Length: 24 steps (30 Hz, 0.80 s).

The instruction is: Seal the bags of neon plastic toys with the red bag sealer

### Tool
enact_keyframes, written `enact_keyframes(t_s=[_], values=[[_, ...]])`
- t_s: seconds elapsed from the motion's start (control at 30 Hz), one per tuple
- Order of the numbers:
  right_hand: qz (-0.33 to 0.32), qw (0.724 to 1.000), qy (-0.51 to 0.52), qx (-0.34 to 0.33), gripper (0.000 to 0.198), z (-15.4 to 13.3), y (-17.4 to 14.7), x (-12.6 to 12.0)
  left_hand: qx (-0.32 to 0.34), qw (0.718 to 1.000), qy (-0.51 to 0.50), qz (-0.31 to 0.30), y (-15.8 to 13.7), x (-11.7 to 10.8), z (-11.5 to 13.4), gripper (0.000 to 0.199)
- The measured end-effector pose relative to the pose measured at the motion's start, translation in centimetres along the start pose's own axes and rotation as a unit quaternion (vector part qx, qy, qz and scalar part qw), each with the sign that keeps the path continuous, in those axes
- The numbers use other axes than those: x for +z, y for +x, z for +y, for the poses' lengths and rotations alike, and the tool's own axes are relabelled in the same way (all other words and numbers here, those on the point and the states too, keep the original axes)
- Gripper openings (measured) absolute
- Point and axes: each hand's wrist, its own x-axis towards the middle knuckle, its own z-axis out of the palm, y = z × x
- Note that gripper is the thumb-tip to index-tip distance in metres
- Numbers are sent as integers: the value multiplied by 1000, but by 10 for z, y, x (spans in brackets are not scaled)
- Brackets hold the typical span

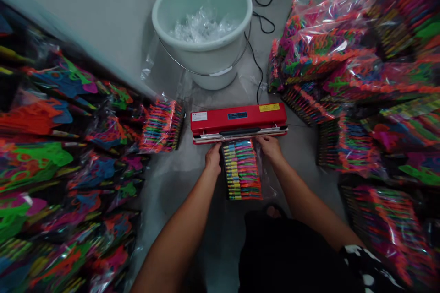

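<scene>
Clear bag of bright sticks (242,169) lies near the middle of the frame, its top end up against the front edge of a red bar-shaped machine (237,116). I judge it light to modest in weight: the packed row should feel fairly stiff, while the loose film is thin, slippery and easy to crease or tear. The film's outer edges near the top look the best place to take hold, leaving the sticks flat. My left hand (213,158) is curled narrow at the bag's upper left corner; my right hand (270,147) reaches its fingertips to the machine's front edge at the upper right corner. Whether either one actually pinches film, I cannot tell.

Beyond the machine, at top centre, stands a pale bucket (213,60) with crumpled clear plastic (204,27) inside, blocking space behind. A black cord (258,71) runs up past its right side, something to avoid snagging. A filled bag (163,126) sits just left of the machine, and piled bags (325,50) crowd the right side, so sideways room for my elbows is limited.
</scene>
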Motion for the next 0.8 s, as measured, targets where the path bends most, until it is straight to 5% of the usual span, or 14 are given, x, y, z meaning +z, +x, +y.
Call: enact_keyframes(t_s=[0.3,0.4,0.47,0.53,0.63,0.73,0.8], values=[[37,977,177,108,12,-12,12,5,63,994,-10,88,2,21,21,23],[53,993,74,69,17,-19,-1,-2,56,992,-43,104,0,29,24,19],[88,994,-66,-25,22,-30,-13,-6,66,991,-48,105,-1,31,24,18],[90,963,-210,-141,25,-48,-21,-5,72,991,-48,102,-2,31,24,19],[-23,880,-402,-251,29,-76,-22,8,72,991,-58,100,-3,30,25,20],[-126,797,-526,-269,33,-94,-12,24,57,991,-77,95,-10,26,26,18],[-161,766,-565,-262,36,-99,-6,30,49,991,-82,89,-17,20,25,16]])
